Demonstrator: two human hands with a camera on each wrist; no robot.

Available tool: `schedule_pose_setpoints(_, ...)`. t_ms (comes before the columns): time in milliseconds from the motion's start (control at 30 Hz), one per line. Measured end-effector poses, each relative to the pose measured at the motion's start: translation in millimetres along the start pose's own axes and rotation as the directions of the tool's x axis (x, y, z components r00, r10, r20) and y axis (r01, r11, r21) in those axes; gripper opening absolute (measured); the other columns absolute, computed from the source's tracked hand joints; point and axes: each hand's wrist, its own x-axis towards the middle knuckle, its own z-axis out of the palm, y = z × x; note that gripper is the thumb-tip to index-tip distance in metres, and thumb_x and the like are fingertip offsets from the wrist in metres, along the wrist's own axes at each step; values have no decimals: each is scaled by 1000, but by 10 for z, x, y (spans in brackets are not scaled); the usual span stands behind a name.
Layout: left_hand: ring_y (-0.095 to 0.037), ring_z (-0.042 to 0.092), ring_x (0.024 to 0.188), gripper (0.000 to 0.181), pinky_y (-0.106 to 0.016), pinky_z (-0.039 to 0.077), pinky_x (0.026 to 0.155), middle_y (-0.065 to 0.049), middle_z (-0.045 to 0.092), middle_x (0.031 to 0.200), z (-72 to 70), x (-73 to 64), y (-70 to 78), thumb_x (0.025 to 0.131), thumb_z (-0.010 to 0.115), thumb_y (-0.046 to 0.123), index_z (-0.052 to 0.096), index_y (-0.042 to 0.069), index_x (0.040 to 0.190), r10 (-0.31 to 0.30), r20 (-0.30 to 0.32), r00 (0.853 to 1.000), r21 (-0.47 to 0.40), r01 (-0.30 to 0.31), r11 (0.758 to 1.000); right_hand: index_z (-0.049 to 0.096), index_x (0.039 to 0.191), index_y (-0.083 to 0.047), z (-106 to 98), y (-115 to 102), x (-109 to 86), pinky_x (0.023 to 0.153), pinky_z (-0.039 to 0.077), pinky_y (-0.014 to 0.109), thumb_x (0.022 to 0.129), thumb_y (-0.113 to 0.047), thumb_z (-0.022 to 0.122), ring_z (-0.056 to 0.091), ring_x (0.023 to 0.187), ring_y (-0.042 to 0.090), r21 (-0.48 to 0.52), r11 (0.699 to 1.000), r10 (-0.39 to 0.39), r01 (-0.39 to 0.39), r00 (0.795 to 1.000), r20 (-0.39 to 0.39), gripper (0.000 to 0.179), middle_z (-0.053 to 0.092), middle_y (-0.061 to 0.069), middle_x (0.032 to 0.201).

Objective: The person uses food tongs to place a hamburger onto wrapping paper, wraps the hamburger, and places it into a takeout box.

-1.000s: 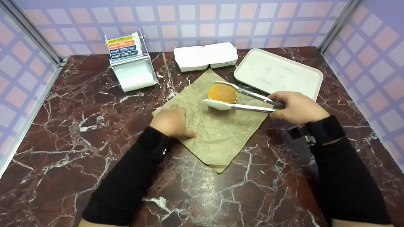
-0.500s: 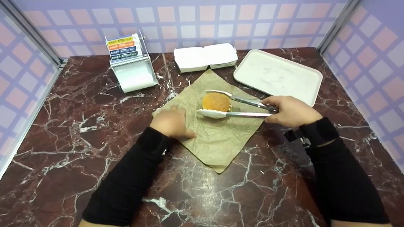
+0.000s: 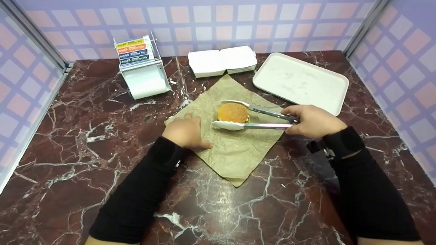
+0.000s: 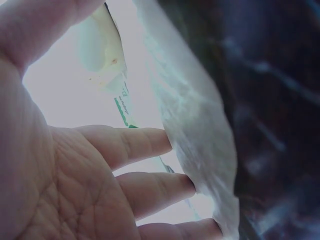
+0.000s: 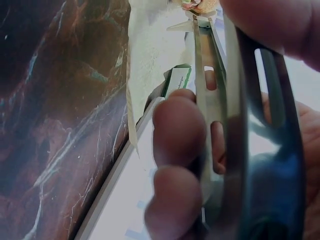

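Note:
A sesame-topped hamburger sits over the middle of a brown sheet of wrapping paper. On either side of it stand the white scalloped tips of metal tongs. My right hand grips the tongs' handles, thumb on one arm and fingers on the other; in the right wrist view the tongs fill the foreground, with the burger at the top edge. My left hand rests flat on the paper's left corner, fingers spread. The left wrist view shows its straight fingers against the paper.
An opened white carton stands behind the paper's far corner. To its right lies a white rectangular tray, close to my right hand. At the back left is a dispenser with coloured labels. Small white crumbs dot the dark marble table.
My right hand has brought the tongs and the hamburger leftward and nearer to me, over the paper's middle. In the last half second they shift only slightly. My left hand stays put.

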Motion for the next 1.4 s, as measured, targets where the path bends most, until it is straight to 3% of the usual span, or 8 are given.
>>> schedule_pose_setpoints(500,-58,40,146,115,-69,42,115,-29,24,171,9,4,3,79,78,71,37,2,160,13,-11,1000,-9,-13,1000,64,142,-17,-25,-7,-17,91,49,44,83,-18,83,61,95,23,33,999,-13,13,1000,3,62,72,6,106)
schedule_pose_setpoints(800,-58,42,144,114,-69,43,114,-29,26,170,13,0,-5,79,78,70,37,2,160,15,-15,1000,-2,-15,1000,59,147,-10,-93,61,-31,105,47,52,87,-18,83,61,109,29,110,994,-22,28,998,-56,64,70,14,125)
schedule_pose_setpoints(1100,-57,40,146,112,-69,41,116,-28,26,170,11,5,-5,79,78,71,40,2,158,16,-18,1000,-2,-17,1000,59,146,-14,-211,226,-81,86,49,37,90,-22,82,63,96,26,167,984,81,-56,986,-149,61,71,15,116)
schedule_pose_setpoints(1400,-57,37,148,114,-68,38,120,-29,23,171,20,21,-24,80,77,72,37,2,160,26,-8,1000,-2,-26,1000,51,153,-10,-261,531,-39,107,44,60,95,-40,76,59,118,42,209,957,244,-200,948,-207,70,64,27,134)
